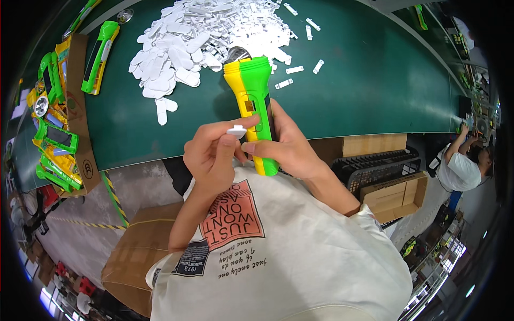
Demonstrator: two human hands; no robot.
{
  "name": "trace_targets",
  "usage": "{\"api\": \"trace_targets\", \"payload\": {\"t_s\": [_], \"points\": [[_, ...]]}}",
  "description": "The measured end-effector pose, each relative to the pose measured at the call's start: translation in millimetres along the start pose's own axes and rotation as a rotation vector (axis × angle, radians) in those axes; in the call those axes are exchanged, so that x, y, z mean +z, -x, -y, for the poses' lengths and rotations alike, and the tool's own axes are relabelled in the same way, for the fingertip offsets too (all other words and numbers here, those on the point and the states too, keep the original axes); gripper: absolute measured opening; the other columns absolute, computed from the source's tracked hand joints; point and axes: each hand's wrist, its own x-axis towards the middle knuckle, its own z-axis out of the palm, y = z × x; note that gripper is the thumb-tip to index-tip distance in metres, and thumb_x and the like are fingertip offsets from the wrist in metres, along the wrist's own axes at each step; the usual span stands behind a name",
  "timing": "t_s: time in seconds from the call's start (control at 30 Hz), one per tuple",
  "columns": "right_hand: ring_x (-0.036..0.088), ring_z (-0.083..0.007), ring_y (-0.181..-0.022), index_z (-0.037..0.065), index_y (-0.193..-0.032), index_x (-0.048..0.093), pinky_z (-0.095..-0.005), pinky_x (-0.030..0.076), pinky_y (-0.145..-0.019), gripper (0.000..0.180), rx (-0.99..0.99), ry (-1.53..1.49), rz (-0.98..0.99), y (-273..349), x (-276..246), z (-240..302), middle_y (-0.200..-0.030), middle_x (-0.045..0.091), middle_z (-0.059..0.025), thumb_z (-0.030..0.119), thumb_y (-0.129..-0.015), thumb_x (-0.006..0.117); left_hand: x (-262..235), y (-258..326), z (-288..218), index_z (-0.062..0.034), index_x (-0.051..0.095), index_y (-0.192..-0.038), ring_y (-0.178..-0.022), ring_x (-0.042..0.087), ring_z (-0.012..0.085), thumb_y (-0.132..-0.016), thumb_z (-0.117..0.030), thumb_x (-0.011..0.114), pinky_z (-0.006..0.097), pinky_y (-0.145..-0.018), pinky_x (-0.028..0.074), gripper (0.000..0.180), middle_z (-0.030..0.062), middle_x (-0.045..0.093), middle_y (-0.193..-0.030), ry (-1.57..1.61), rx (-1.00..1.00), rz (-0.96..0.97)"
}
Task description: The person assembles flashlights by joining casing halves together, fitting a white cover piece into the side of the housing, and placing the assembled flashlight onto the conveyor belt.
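Observation:
A green and yellow flashlight [255, 80] is upright in front of me, its wide head pointing away. My right hand [294, 147] wraps round the lower body from the right, thumb across the front. A small rectangular opening [249, 106] shows in the yellow side, and a clear round reflector [237, 54] sticks out at the head. Between thumb and index finger, my left hand [211, 158] pinches a small white plastic piece [236, 131] beside the flashlight, below the opening. The left index fingertip reaches to the flashlight's body.
A heap of white plastic parts [176, 51] covers the far middle of the green table [369, 80]. Left stands a cardboard box [80, 123] of flashlight halves, with another flashlight [100, 58] beside it. Black crates [375, 168] sit below the edge at right; a person [460, 168] works far right.

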Motion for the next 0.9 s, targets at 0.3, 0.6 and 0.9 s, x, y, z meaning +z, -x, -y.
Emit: {"api": "trace_targets", "payload": {"t_s": [0.3, 0.6, 0.9], "points": [[0.059, -0.0135, -0.077, 0.001, -0.122, 0.034, -0.0287, 0.048, -0.067, 0.05, -0.066, -0.034, 0.053, -3, 2, -10, -0.09, 0.056, -0.0075, 0.002, -0.08, 0.061, -7, 7, 15, 0.0043, 0.054, -0.098, -0.054, 0.061, 0.0123, -0.098, -0.018, 0.047, 0.024, -0.048, 0.051, 0.024, 0.0213, 0.068, -0.097, 0.083, 0.088, -0.057], [0.06, -0.0137, -0.078, 0.001, -0.122, 0.036, -0.0283, 0.049, -0.067, 0.051, -0.034, 0.039, -0.019, -4, 4, -8, -0.094, 0.057, -0.0076, 0.005, -0.08, 0.065, -3, 3, 2, 0.0052, 0.058, -0.096, -0.056, 0.056, 0.0104, -0.095, -0.012, 0.051, 0.024, -0.049, 0.047, 0.018, 0.0152, 0.066, -0.09, 0.257, -0.172, -0.162], [0.057, -0.0183, -0.07, 0.001, -0.131, 0.037, -0.03, 0.049, -0.059, 0.062, 0.098, -0.487, 0.203, -4, -9, -8, -0.091, 0.053, -0.0097, 0.006, -0.075, 0.064, -2, -5, -18, 0.002, 0.06, -0.094, -0.056, 0.053, 0.0098, -0.09, -0.008, 0.057, 0.024, -0.048, 0.041, 0.012, 0.0078, 0.063, -0.078, 0.355, -0.386, -0.235]]}}
